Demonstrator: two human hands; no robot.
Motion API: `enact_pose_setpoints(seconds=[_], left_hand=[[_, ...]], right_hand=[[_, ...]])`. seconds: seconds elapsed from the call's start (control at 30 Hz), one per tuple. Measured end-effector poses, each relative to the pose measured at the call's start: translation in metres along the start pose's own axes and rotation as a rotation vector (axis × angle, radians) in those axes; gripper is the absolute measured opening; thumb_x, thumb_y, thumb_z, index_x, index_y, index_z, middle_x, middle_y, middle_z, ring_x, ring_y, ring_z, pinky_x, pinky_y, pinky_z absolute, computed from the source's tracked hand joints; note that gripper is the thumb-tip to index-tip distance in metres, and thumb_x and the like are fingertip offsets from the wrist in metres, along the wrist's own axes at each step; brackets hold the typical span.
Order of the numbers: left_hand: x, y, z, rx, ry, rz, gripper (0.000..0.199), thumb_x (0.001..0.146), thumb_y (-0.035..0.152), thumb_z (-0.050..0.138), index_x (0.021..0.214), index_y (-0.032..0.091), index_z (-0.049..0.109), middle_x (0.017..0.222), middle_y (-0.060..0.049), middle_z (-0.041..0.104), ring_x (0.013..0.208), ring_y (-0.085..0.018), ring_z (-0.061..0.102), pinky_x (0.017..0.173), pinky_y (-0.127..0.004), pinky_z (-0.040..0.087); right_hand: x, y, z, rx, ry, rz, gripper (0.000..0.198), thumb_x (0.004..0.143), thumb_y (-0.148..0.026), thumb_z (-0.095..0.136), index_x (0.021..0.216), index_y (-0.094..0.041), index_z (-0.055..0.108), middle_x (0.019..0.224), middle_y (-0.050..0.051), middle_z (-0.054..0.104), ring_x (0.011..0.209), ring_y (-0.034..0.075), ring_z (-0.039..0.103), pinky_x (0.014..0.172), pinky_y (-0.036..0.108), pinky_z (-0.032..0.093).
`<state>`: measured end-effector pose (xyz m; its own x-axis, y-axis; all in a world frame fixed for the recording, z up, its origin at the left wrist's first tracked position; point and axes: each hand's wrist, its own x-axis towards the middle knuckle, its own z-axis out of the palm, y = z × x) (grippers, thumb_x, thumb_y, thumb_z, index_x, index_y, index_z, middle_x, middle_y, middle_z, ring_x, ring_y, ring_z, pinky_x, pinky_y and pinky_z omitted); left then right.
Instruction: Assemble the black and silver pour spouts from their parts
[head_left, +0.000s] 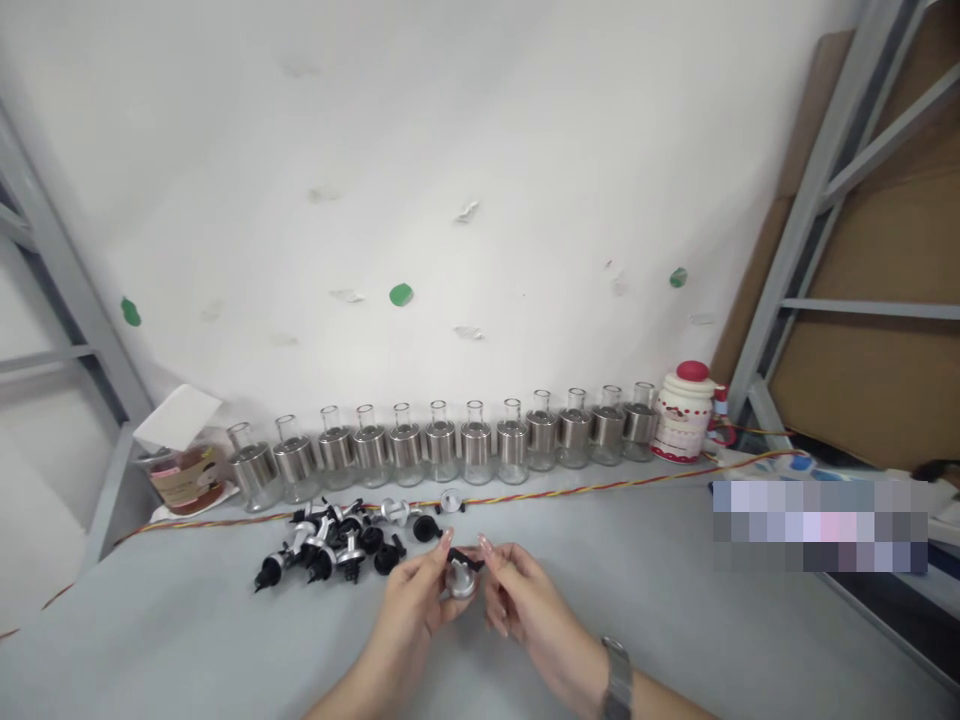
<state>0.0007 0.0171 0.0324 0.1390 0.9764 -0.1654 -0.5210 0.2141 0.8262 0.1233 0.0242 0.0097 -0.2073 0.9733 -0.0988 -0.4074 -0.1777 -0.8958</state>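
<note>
My left hand (420,590) is closed around a silver and black bottle stopper (461,580), with the thumb on top. Its black lever-like part points to the right. My right hand (525,590) has its fingers curled, with thumb and forefinger at the end of that black part; the exact contact is partly hidden. Just left of my hands lies a pile of similar stoppers (350,556), silver and black, on the grey table (675,570). One black stopper (425,528) lies near my left thumb.
A row of several glass bottles with metal sleeves (405,440) lines the white wall. At its right end is a decorated jar (681,415) with a red knob; a tub (184,480) stands at the left. A red-yellow twisted cord (540,495) crosses the table.
</note>
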Motion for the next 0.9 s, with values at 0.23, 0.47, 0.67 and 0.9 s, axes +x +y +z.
enact_pose_setpoints(seconds=[0.23,0.47,0.67,0.9], left_hand=[[0.003,0.001,-0.004,0.132,0.041,0.076,0.027,0.067,0.038,0.062,0.074,0.012,0.069,0.074,-0.007,0.065,0.073,-0.017,0.057,0.064,-0.026,0.047],[0.008,0.023,-0.023,0.981,0.273,0.678,0.030,0.081,0.037,0.042,0.094,0.020,0.062,0.105,-0.007,0.056,0.109,-0.023,0.044,0.089,-0.036,0.037],[0.020,0.037,-0.046,1.854,0.424,0.755,0.037,0.084,0.039,0.034,0.089,0.017,0.063,0.095,-0.010,0.061,0.111,-0.028,0.042,0.082,-0.038,0.043],[0.026,0.035,-0.052,1.983,0.411,0.750,0.040,0.084,0.040,0.032,0.094,0.016,0.063,0.099,-0.009,0.064,0.112,-0.029,0.043,0.089,-0.043,0.037]], right_hand=[[0.002,-0.004,-0.001,0.018,0.060,0.007,0.042,0.059,-0.055,0.063,0.061,-0.020,0.040,0.037,-0.010,0.036,0.032,0.005,0.030,0.036,0.019,0.024],[0.001,-0.009,-0.002,0.046,0.150,-0.014,0.043,0.058,-0.055,0.063,0.056,-0.020,0.038,0.040,-0.009,0.035,0.035,0.006,0.027,0.038,0.021,0.026],[-0.002,-0.011,-0.003,0.031,0.117,0.004,0.040,0.063,-0.049,0.063,0.056,-0.021,0.035,0.039,-0.010,0.034,0.036,0.006,0.026,0.043,0.023,0.030],[0.000,-0.009,-0.005,0.022,0.112,0.007,0.039,0.064,-0.046,0.063,0.056,-0.021,0.034,0.038,-0.010,0.035,0.035,0.006,0.026,0.043,0.023,0.031]])
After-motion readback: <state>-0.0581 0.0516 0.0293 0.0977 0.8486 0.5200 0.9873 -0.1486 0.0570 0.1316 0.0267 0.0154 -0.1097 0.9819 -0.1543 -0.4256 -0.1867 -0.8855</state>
